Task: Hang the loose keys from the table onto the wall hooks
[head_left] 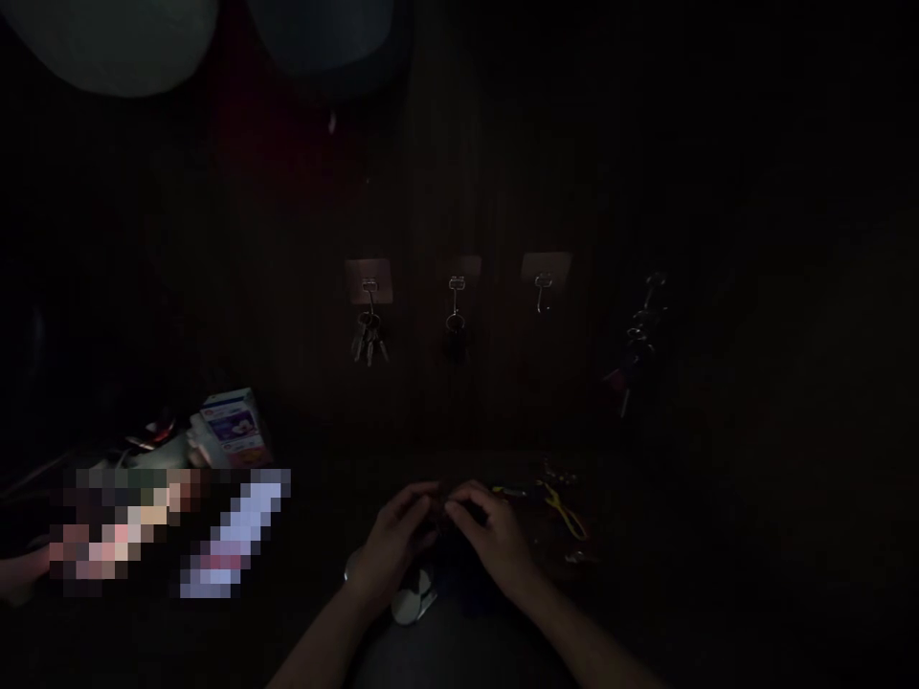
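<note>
In a very dim room, seen from the person's own head, two bare hands come together low and near the middle of the view, over a dark tabletop (667,517). The left hand (392,541) reaches in from the lower left and the right hand (495,541) from the lower right, forearms angling inward until the fingertips nearly meet. Both hands are curled, not spread flat, around a small dark shape (445,507) between them. It is too dark to tell what the shape is, which way its long axis runs, or whether either hand is truly grasping it. A pale band (347,572) circles the left wrist. Just right of the right hand, and so nearer to it than to the left, lies a loose yellow cord (564,507), with small metal bits (554,471) beyond it. A white rounded object (413,598) sits just below the hands, near the lower edge of the view. Farther ahead, on a dark wooden wall (503,191), bunches of keys (369,337) hang from a row of hooks. To the left stands a printed carton (234,429), beside two pixelated patches (236,536), and part of an arm (18,574) enters at the left edge.
</note>
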Demonstrator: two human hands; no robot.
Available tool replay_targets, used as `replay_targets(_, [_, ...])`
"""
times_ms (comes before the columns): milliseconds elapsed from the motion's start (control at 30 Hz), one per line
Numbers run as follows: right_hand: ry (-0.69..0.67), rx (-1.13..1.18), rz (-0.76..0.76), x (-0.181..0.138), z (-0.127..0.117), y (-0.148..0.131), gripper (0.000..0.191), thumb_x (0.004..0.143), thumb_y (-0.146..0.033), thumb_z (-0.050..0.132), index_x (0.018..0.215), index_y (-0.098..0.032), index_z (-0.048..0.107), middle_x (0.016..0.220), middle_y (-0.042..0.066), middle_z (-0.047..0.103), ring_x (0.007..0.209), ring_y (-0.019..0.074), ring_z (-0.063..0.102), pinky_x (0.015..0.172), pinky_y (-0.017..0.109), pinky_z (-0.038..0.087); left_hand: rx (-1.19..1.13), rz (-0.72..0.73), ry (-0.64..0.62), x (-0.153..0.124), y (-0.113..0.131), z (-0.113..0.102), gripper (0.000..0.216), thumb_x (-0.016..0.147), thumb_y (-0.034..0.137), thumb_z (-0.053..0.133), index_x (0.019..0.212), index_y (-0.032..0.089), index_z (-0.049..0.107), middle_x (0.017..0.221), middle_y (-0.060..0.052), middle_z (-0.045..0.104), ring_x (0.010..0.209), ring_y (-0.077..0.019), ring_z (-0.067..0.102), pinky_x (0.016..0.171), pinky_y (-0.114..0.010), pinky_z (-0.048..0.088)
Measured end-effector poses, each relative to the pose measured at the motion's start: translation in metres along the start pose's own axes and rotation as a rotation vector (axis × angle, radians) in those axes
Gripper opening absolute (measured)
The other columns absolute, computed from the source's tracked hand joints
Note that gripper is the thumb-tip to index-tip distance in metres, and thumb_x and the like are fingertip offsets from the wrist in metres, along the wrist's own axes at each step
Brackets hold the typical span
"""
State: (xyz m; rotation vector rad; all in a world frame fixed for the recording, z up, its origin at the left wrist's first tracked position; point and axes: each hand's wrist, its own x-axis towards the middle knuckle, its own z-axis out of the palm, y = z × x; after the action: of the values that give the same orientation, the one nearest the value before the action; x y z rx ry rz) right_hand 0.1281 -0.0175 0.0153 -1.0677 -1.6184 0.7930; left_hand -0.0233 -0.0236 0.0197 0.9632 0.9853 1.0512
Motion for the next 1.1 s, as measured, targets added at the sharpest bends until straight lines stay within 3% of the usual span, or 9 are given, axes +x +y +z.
replay_targets(100, [0.048,0.068,0.077,0.002,-0.002,-0.004,0.021,0.078,-0.037,0.055,0.069,-0.019,0.062,0.07,0.0,0.06,0.073,0.0173,0.057,0.069,0.026,0.042,-0.063,-0.011,-0.045,0.0,-0.001,-0.002,0.031,0.079,0.041,0.059,0.103,0.022,0.063,0.099,-0.006,0.065,0.097,-0.0187,0.058,0.073,-0.025,0.044])
replay_targets(267, [0.154,0.198,0.212,0.006,-0.007,-0.003,0.027,0.073,-0.045,0.059,0.067,-0.019,0.063,0.062,-0.001,0.06,0.064,0.0165,0.055,0.061,0.025,0.042,-0.099,-0.034,-0.153,0.0,-0.006,0.0,0.033,0.078,0.039,0.062,0.103,0.018,0.064,0.099,-0.009,0.065,0.087,-0.0177,0.062,0.075,-0.028,0.046])
replay_targets(533, [0.208,0.332,0.227,0.01,-0.013,-0.001,0.03,0.073,-0.049,0.061,0.069,-0.019,0.061,0.059,-0.001,0.059,0.055,0.0149,0.055,0.051,0.025,0.042,-0.032,-0.03,-0.217,-0.003,-0.006,0.002,0.034,0.078,0.034,0.063,0.106,0.014,0.064,0.086,-0.008,0.066,0.075,-0.0151,0.062,0.075,-0.028,0.046])
replay_targets(833, [0.242,0.229,0.116,0.023,-0.028,-0.021,0.033,0.074,-0.052,0.06,0.071,-0.02,0.06,0.065,0.001,0.064,0.063,0.0176,0.06,0.058,0.027,0.047,-0.014,-0.014,-0.065,-0.003,0.001,0.003,0.036,0.069,0.039,0.069,0.097,0.016,0.066,0.088,-0.008,0.068,0.069,-0.0137,0.06,0.07,-0.027,0.047])
replay_targets(1000, [0.226,0.297,0.071,0.047,-0.04,-0.044,0.028,0.079,-0.048,0.057,0.078,-0.02,0.059,0.079,0.004,0.071,0.075,0.0193,0.065,0.069,0.03,0.048,0.005,0.007,0.1,-0.004,0.004,0.004,0.031,0.069,0.04,0.067,0.09,0.018,0.066,0.08,-0.004,0.067,0.068,-0.0131,0.06,0.067,-0.025,0.046])
replay_targets(1100, [0.256,0.306,-0.016,0.067,-0.045,-0.059,0.023,0.081,-0.043,0.057,0.078,-0.02,0.058,0.077,0.002,0.07,0.077,0.018,0.064,0.075,0.031,0.047,-0.004,0.019,0.121,-0.003,0.004,0.004,0.031,0.069,0.04,0.067,0.089,0.017,0.065,0.08,-0.004,0.067,0.068,-0.0131,0.061,0.066,-0.024,0.046])
